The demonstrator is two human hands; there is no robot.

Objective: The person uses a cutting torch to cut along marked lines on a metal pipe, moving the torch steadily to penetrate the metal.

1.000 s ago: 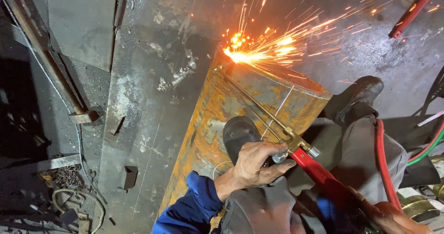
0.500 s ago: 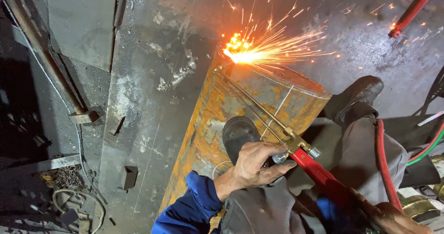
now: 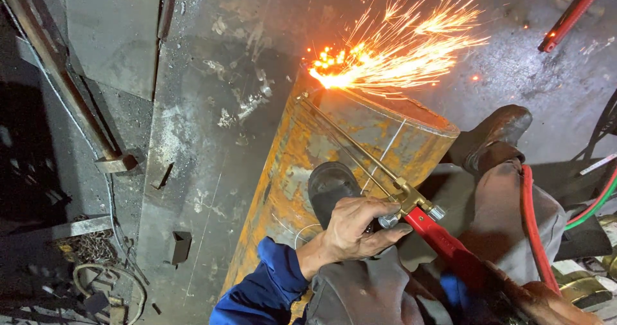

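Observation:
A long cutting torch [image 3: 385, 184] with brass tubes and a red handle reaches across a large rusty steel pipe [image 3: 302, 171]. Its tip burns at the pipe's far edge, where bright orange sparks [image 3: 398, 49] spray up and to the right. My left hand [image 3: 350, 232], in a blue sleeve, grips the torch by its valve block. My right hand [image 3: 553, 302] holds the rear of the red handle at the bottom right, mostly cut off by the frame. My left shoe [image 3: 331, 187] rests on the pipe; my right shoe [image 3: 495, 132] is beside it.
Red and green hoses [image 3: 533, 222] run over my right leg. A red bar [image 3: 572, 13] lies at the top right. Steel plates [image 3: 116, 36], a metal bar [image 3: 58, 74], chain and scrap [image 3: 90, 261] cover the grimy floor on the left.
The spark spray has grown wider and now fans higher to the right. Hands, torch and feet stay almost where they were.

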